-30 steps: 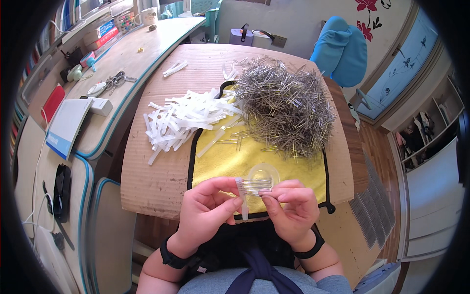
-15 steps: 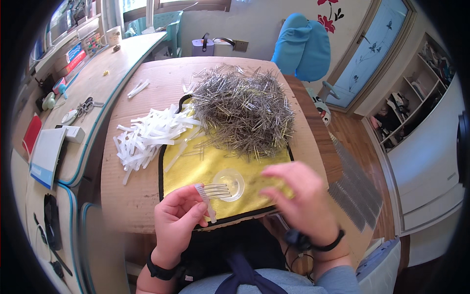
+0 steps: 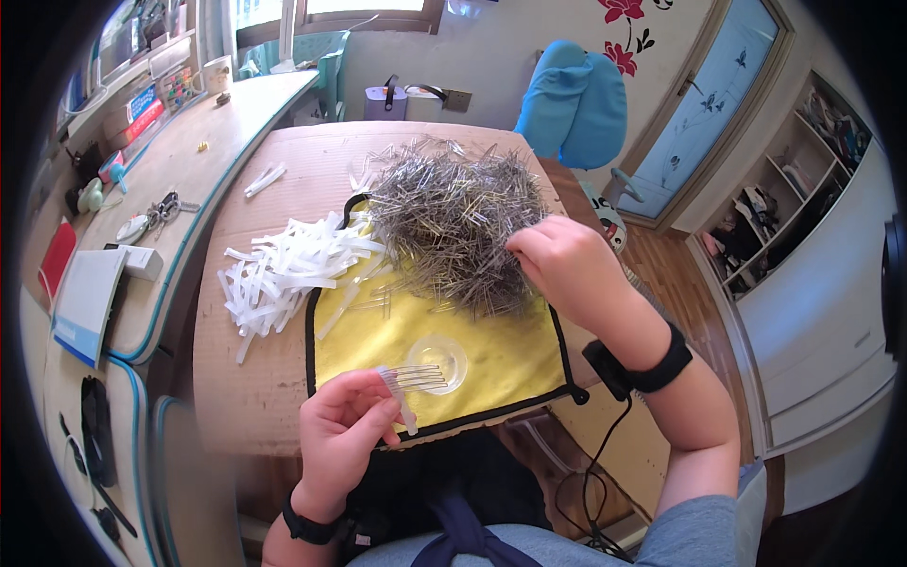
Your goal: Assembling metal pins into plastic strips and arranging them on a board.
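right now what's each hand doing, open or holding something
Left hand: closed, holding a white strip with metal pins.
Right hand: at the pin pile; grip cannot be told.

Blue-paned door [image 3: 697, 128], wooden floor [image 3: 682, 276]

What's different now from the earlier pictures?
The right hand has let go of the pins in the white strip and moved forward and rightward to the right edge of the metal pile; whether it grips anything is unclear. The left hand still holds the strip; the clear dish stays on the yellow cloth.
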A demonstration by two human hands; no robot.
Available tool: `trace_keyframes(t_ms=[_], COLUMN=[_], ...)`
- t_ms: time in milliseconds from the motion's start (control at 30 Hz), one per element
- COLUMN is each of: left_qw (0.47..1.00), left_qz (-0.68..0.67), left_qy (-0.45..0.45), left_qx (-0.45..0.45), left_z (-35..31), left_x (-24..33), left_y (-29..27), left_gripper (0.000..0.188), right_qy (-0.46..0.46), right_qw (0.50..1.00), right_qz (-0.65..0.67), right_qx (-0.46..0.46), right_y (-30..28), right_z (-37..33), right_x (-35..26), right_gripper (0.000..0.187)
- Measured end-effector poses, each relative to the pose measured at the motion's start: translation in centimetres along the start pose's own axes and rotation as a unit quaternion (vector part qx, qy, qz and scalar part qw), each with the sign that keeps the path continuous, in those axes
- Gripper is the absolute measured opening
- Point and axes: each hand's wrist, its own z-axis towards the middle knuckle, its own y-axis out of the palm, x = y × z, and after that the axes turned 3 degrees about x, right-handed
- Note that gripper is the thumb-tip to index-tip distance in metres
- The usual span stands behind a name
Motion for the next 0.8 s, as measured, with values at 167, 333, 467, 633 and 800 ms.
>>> trace_keyframes(t_ms=[167,333,467,633,800], left_qw=[1.0,1.0,1.0,1.0,0.999], left_qz=[0.0,-0.015,-0.013,-0.025,-0.034], left_qy=[0.0,0.012,0.002,0.017,0.004], left_qx=[-0.014,-0.018,-0.017,0.005,0.009], left_z=[0.6,0.2,0.6,0.3,0.2], left_x=[-0.4,0.5,-0.2,-0.1,0.2], left_y=[-0.1,-0.4,-0.3,-0.1,-0.1], left_gripper=[0.022,0.021,0.022,0.023,0.023], right_qy=[-0.033,-0.028,0.041,0.248,0.431], right_qw=[0.998,0.998,0.991,0.912,0.737], right_qz=[-0.009,0.012,0.069,0.273,0.468], right_qx=[0.062,0.06,0.103,0.177,0.228], right_y=[-0.2,0.4,1.4,1.9,1.6], right_z=[-3.0,-5.7,-7.1,-8.5,-7.1], right_x=[-3.5,-7.7,-8.3,-8.6,-10.0], right_gripper=[0.01,0.024,0.026,0.02,0.014])
